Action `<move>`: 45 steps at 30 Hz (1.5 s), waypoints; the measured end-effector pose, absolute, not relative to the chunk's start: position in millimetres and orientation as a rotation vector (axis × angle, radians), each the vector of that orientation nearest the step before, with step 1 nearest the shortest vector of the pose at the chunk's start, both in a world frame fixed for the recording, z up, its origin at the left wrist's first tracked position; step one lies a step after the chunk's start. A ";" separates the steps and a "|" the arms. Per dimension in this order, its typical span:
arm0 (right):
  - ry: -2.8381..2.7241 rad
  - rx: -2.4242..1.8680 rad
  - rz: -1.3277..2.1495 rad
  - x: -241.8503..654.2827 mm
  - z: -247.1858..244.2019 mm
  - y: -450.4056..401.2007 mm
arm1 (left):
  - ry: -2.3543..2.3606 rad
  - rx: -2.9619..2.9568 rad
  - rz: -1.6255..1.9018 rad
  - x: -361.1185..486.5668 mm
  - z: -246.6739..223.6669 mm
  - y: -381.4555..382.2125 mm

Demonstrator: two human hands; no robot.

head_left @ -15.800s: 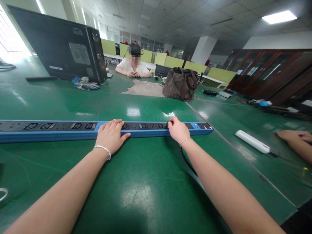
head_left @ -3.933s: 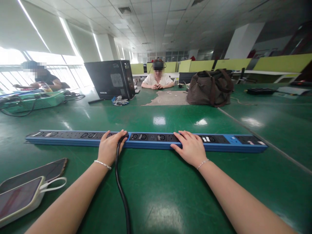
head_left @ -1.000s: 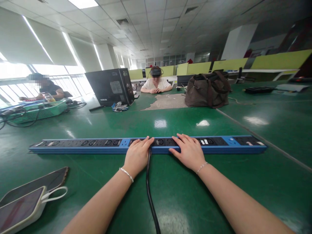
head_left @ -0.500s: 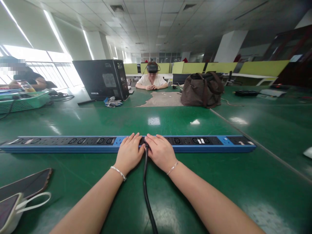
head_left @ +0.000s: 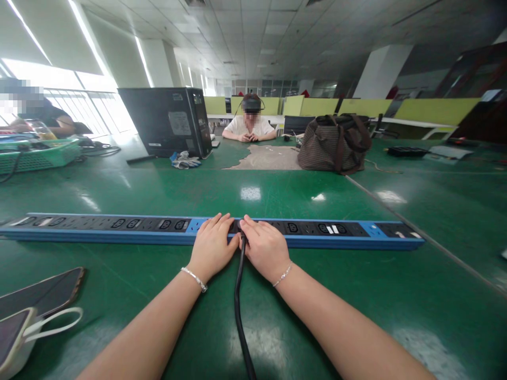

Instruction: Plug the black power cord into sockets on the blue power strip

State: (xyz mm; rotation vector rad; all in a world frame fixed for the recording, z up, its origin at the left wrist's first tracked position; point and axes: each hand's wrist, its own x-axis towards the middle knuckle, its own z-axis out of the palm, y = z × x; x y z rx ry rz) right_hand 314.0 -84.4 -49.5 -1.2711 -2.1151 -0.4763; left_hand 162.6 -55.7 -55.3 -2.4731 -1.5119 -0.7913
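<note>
A long blue and black power strip (head_left: pixel 106 236) lies across the green table in front of me. My left hand (head_left: pixel 210 248) grips the strip near its middle, fingers over the top face and thumb at the front edge. Just beside it, my right hand (head_left: pixel 267 247) is closed around the black plug (head_left: pixel 241 227) at the strip's socket face. Most of the plug is hidden by the fingers, so how deep it sits cannot be seen. From it a black power cord (head_left: pixel 238 301) runs down toward me between my forearms.
Two phones, a dark one (head_left: pixel 43 295) and a pale-cased one (head_left: pixel 16 338) with a strap, lie at lower left. Farther back stand a black computer case (head_left: pixel 166 124), gloves (head_left: pixel 185 160), a brown bag (head_left: pixel 328 145) and a green basket (head_left: pixel 51 158). Two people sit beyond.
My view has shifted slightly, and the strip now looks a little tilted. The right fingers have drawn in closer around the plug. The left hand keeps its hold on the strip.
</note>
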 end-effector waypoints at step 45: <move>-1.546 -1.413 -0.168 347.7 -23.0 -67.5 | -1.425 -2.415 -0.772 162.4 -60.2 -56.8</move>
